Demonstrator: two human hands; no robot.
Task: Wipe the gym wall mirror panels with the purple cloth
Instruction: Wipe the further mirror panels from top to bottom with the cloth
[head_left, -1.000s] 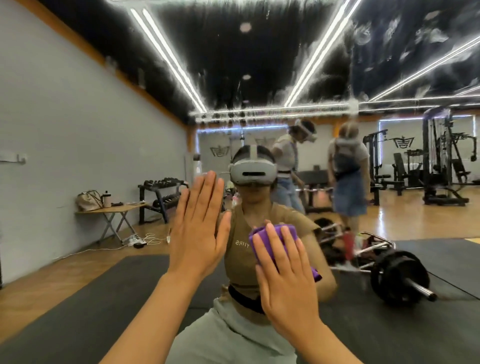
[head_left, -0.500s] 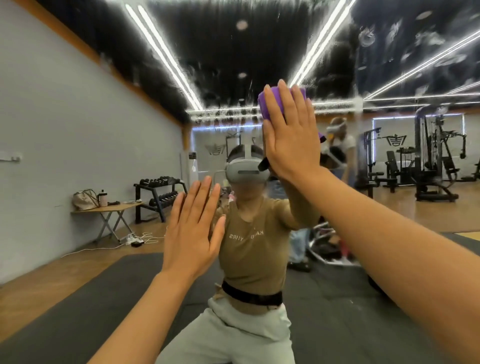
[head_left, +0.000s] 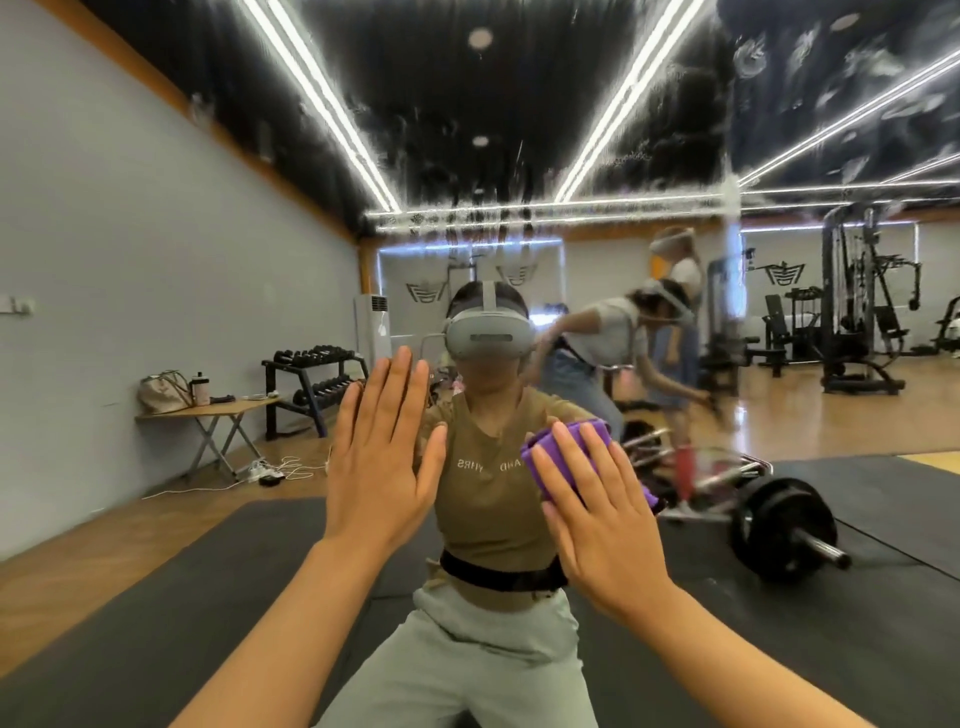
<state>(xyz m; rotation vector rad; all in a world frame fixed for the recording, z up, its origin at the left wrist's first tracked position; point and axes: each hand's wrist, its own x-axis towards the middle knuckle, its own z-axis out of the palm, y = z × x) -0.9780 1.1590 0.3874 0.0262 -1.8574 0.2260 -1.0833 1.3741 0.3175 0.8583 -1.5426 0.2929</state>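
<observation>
2 hands press flat against a smeared wall mirror (head_left: 519, 156). Left hand (head_left: 382, 457) lies bare on the glass, fingers straight and together. Right hand (head_left: 597, 499), fingers straight, pins the purple cloth (head_left: 558, 447) to the glass at chest height.

Mirror (head_left: 156, 208) — left hand (head_left: 382, 462) flat on glass; right hand (head_left: 597, 514) pressing purple cloth (head_left: 563, 441) — smeared streaks above.

My right hand (head_left: 597, 512) covers most of the purple cloth (head_left: 566, 441). Reflected people (head_left: 623, 338) behind me blur, and the frame's bottom edge crops both my forearms.
</observation>
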